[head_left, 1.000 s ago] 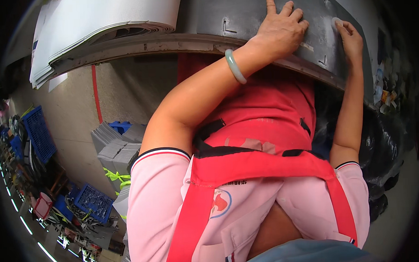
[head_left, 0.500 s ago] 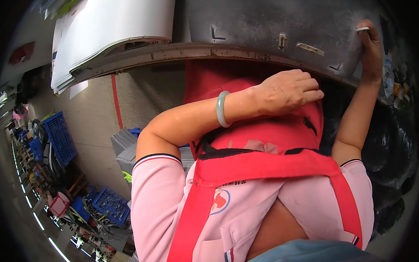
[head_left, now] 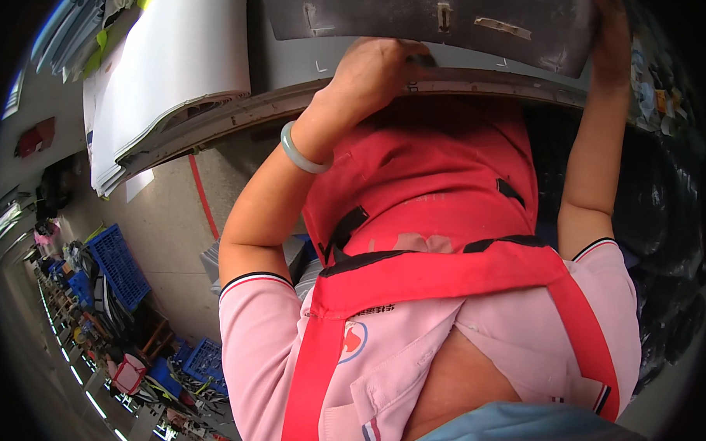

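Observation:
A large dark grey moulded panel with small clips lies across the top of the view, over a lighter grey panel on a bench edge. My left hand, with a pale green bangle on its wrist, is curled with closed fingers at the lower rim of the panels. A small dark bit shows at its fingertips. My right hand is stretched out and holds the dark panel's right end. My red apron and pink shirt fill the middle.
White curved panels are stacked at the upper left. Blue crates and clutter stand on the concrete floor at the left, beside a red floor line. Black bagged or wrapped material sits at the right.
My left hand left the panel's top face, dropped toward my apron, then came back up to the panel's lower rim with fingers curled. My right hand slid out to the panel's far right end.

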A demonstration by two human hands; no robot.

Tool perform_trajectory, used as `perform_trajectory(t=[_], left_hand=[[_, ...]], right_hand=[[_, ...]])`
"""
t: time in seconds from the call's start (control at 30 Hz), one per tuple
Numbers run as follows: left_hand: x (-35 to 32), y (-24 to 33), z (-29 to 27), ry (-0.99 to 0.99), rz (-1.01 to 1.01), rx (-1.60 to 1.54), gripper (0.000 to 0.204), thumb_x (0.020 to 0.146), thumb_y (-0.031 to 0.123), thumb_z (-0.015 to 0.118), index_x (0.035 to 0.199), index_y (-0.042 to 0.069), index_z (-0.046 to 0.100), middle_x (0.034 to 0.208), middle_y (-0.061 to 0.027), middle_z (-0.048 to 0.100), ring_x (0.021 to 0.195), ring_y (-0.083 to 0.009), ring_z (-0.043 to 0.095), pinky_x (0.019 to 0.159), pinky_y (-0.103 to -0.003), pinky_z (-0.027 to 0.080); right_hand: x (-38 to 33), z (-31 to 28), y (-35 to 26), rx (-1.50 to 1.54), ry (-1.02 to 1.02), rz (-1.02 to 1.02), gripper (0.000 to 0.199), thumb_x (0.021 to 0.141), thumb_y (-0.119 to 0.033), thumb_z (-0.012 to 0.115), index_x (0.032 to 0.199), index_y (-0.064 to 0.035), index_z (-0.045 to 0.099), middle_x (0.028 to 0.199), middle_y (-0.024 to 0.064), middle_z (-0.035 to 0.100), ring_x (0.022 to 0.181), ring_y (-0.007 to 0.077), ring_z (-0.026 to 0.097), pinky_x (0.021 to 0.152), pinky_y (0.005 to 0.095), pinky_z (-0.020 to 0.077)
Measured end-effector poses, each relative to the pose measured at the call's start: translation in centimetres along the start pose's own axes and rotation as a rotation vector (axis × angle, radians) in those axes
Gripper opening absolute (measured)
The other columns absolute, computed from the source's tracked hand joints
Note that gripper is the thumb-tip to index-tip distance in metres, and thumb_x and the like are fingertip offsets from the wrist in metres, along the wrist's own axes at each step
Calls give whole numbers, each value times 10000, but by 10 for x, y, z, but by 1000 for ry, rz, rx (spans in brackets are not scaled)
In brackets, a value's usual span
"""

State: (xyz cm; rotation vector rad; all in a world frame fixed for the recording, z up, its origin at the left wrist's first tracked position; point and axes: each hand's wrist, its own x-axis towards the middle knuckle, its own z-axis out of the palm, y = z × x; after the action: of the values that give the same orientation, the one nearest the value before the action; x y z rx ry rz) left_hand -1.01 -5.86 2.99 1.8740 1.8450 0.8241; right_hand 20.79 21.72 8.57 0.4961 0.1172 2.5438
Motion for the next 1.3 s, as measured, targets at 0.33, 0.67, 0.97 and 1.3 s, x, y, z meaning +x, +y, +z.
perform_trajectory(t=[0.33, 0.67, 0.97, 1.3], left_hand=[[2, -7, -16, 26, 108, -33, 170, 869, 85, 667, 1001, 25, 755, 874, -204, 721, 840, -401, 698, 773, -449, 569], [81, 57, 65, -43, 416, 283, 249, 855, 75, 620, 1083, 107, 715, 923, -138, 721, 916, -354, 712, 774, -457, 574], [133, 99, 78, 675, 540, -83, 164, 879, 86, 670, 1021, 17, 715, 901, -133, 721, 907, -327, 721, 787, -435, 572], [119, 55, -44, 770, 63, -267, 191, 950, 165, 622, 992, 2, 714, 883, -132, 713, 917, -294, 708, 849, -432, 539]], right_hand=[[-20, 9, 3, -1316, 522, -448, 325, 966, -291, 753, 1228, -110, 689, 1163, -8, 703, 1082, 127, 640, 964, 299, 521], [-18, 9, 7, -1252, 488, -374, 399, 964, -311, 748, 1289, -97, 656, 1220, 26, 702, 1123, 168, 647, 986, 345, 530], [-38, 10, 23, -1122, 447, -421, 362, 955, -285, 759, 1216, -47, 679, 1109, 45, 722, 987, 171, 671, 878, 328, 549], [-75, 2, -36, -1040, 480, -199, 479, 966, -392, 720, 1315, -77, 628, 1331, 112, 652, 1220, 261, 631, 1072, 430, 513]])
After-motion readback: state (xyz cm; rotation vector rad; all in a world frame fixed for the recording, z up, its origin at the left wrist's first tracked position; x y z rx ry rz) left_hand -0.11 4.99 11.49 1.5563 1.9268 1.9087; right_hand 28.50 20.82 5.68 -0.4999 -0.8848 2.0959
